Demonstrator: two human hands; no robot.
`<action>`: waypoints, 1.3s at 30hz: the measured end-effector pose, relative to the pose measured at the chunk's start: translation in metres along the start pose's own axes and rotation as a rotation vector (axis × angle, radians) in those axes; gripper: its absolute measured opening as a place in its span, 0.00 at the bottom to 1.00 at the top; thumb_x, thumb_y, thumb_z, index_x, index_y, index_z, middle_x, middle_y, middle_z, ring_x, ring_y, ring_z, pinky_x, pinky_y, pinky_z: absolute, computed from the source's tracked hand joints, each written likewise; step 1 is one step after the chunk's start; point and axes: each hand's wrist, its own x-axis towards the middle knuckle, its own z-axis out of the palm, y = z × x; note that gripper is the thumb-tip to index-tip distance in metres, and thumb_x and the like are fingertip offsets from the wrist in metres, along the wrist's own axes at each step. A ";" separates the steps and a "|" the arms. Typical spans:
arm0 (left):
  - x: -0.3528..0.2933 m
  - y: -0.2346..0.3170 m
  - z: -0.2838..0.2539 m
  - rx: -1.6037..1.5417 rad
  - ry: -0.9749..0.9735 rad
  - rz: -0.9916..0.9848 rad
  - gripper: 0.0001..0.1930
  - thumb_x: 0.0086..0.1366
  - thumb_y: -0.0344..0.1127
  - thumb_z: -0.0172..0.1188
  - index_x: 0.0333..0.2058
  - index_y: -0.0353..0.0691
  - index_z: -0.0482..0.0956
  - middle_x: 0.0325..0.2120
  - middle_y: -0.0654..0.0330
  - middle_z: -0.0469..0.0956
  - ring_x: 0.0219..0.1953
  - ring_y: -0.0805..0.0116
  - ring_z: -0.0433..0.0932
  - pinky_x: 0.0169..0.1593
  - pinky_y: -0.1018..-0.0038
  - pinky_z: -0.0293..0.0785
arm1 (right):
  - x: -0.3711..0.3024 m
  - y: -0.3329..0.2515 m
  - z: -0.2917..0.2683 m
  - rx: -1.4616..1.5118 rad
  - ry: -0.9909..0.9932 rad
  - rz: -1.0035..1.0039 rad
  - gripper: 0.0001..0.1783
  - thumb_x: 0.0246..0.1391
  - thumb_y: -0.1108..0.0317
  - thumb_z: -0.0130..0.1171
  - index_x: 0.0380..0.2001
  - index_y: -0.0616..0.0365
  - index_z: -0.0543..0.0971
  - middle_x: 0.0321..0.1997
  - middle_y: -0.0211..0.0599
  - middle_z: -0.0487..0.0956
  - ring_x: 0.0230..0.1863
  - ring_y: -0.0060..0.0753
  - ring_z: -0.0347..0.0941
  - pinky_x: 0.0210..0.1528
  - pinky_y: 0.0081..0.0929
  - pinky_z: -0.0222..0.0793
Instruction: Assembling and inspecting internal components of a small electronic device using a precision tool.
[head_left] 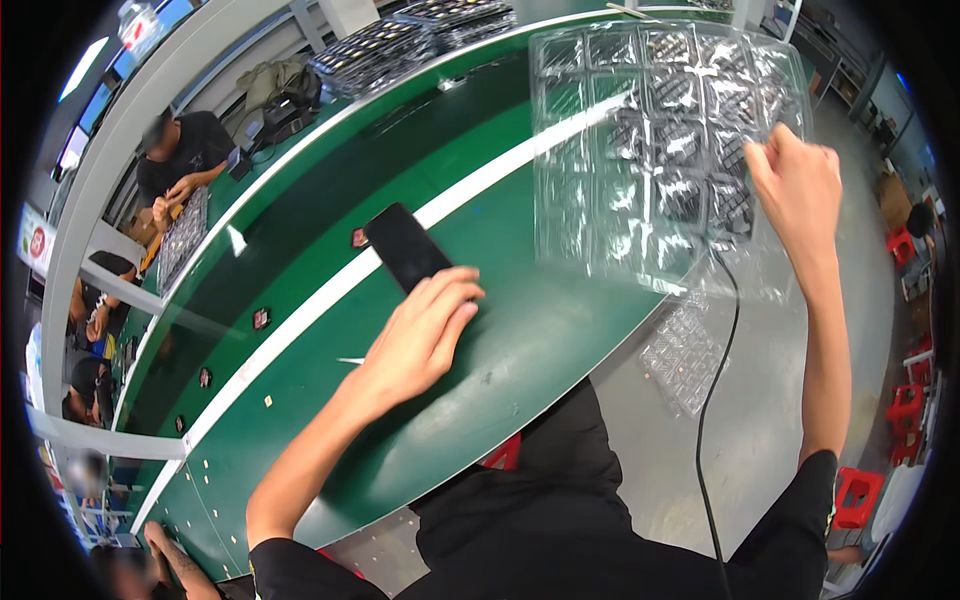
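A black smartphone lies screen up on the green conveyor belt, its far end by the white stripe. My left hand rests over its near end, palm down, with fingers loosely bent and pointing right. I see no firm grip there. To the right, my right hand is closed on the right edge of a large clear plastic blister tray, raised over the belt's edge. Rows of square pockets show in the tray. What lies behind it shows through only in part, and glare hides some pockets.
Small dark red parts sit along the belt's far side. Another clear tray is on the floor below the edge. A black cable hangs beside my right arm. Across the belt, a person works over a tray. Red stools stand at right.
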 end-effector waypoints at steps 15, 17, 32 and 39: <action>0.051 -0.132 -0.059 0.382 0.330 -0.069 0.12 0.80 0.37 0.50 0.42 0.35 0.77 0.42 0.46 0.83 0.47 0.40 0.82 0.50 0.47 0.77 | -0.015 -0.150 0.035 0.058 -0.521 -0.193 0.23 0.58 0.50 0.67 0.30 0.64 0.85 0.32 0.56 0.86 0.36 0.61 0.88 0.43 0.52 0.85; 0.058 -0.143 -0.062 0.436 0.285 -0.225 0.12 0.78 0.36 0.51 0.41 0.33 0.77 0.38 0.43 0.84 0.41 0.34 0.83 0.45 0.43 0.79 | -0.023 -0.149 0.024 0.112 -0.647 -0.139 0.27 0.59 0.48 0.69 0.32 0.68 0.86 0.27 0.57 0.85 0.33 0.57 0.87 0.40 0.48 0.83; 0.075 -0.144 -0.047 0.543 0.172 -0.181 0.27 0.75 0.58 0.62 0.34 0.34 0.86 0.28 0.45 0.84 0.34 0.40 0.86 0.37 0.49 0.81 | -0.095 -0.131 0.010 0.909 -0.950 -0.166 0.23 0.59 0.58 0.75 0.48 0.66 0.86 0.47 0.44 0.81 0.52 0.47 0.80 0.57 0.41 0.76; 0.053 -0.129 -0.035 0.603 0.174 -0.135 0.23 0.74 0.55 0.64 0.35 0.37 0.85 0.29 0.48 0.85 0.31 0.42 0.85 0.34 0.51 0.79 | -0.097 -0.116 0.012 0.803 -0.922 -0.213 0.17 0.53 0.60 0.78 0.41 0.57 0.85 0.45 0.37 0.77 0.52 0.45 0.73 0.55 0.42 0.74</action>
